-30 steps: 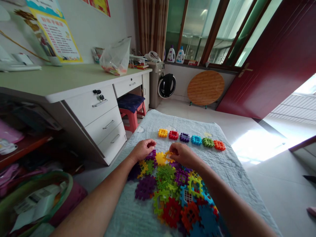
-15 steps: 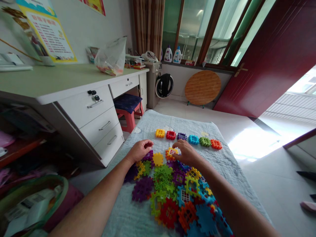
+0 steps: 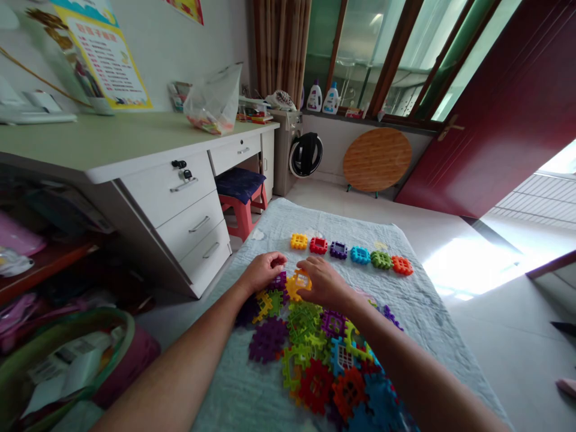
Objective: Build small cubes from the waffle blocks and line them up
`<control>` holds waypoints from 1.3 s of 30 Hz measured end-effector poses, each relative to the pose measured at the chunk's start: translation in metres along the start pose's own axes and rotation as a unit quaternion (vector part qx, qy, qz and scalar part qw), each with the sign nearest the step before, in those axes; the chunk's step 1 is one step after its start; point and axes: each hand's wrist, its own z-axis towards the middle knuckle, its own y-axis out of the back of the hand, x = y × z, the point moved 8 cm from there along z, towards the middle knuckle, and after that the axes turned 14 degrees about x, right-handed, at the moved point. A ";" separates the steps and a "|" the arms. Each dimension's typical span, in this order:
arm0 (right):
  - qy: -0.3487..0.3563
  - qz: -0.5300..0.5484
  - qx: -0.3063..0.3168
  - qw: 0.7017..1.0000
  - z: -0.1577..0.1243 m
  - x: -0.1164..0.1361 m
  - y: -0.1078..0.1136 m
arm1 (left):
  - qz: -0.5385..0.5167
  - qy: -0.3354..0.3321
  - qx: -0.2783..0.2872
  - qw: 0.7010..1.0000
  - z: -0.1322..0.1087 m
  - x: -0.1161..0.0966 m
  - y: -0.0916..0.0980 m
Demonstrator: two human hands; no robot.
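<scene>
My right hand (image 3: 324,281) pinches a yellow-orange toothed building block (image 3: 302,277) with a pale window grid, over the upper edge of a loose heap. Close by on the left, my left hand (image 3: 262,273) is curled with its fingers together; what lies inside them, if anything, is hidden. It hovers beside a purple block (image 3: 279,279). Below both hands spread flat interlocking blocks: green (image 3: 302,321), dark purple (image 3: 269,340), red (image 3: 316,385), orange (image 3: 348,387) and blue (image 3: 378,393). My right forearm covers part of them.
Beyond the hands runs a row of assembled blocks, from yellow (image 3: 299,241) to orange-red (image 3: 402,265). They rest on a cloth-covered table (image 3: 432,312). A desk (image 3: 148,141) and a bin (image 3: 128,336) stand left; a pink stool (image 3: 243,213) is behind.
My right hand has moved left with the block, closer to my left hand, uncovering part of the row and heap. The camera view has shifted slightly left.
</scene>
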 end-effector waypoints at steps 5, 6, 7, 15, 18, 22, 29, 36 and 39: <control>-0.025 -0.015 0.058 0.998 0.015 0.016 -0.021 | -0.003 -0.006 -0.012 1.000 -0.001 0.000 0.001; -0.033 -0.019 0.063 0.997 0.017 0.015 -0.024 | -0.003 -0.006 -0.013 1.000 0.000 0.001 0.001; -0.036 -0.022 0.066 0.997 0.019 0.015 -0.026 | -0.002 -0.006 -0.013 1.000 0.000 0.001 0.000; -0.036 -0.034 0.065 0.997 0.017 0.012 -0.017 | -0.002 -0.006 -0.006 1.000 0.000 0.004 0.000; -0.027 -0.027 0.068 0.997 0.018 0.003 -0.005 | 0.000 -0.013 -0.004 1.000 0.000 0.005 -0.001; -0.019 -0.013 0.049 0.999 0.034 -0.017 0.021 | 0.013 -0.014 -0.018 1.000 0.000 0.007 -0.001; -0.103 -0.032 -0.025 0.994 0.088 -0.058 0.053 | 0.009 -0.008 -0.025 1.000 0.002 0.009 -0.001; -0.125 -0.031 0.012 0.992 0.116 -0.068 0.034 | -0.001 0.002 -0.026 1.000 -0.001 0.007 0.001; -0.125 -0.025 0.021 0.992 0.118 -0.070 0.029 | 0.001 0.007 -0.023 1.000 -0.001 0.005 0.001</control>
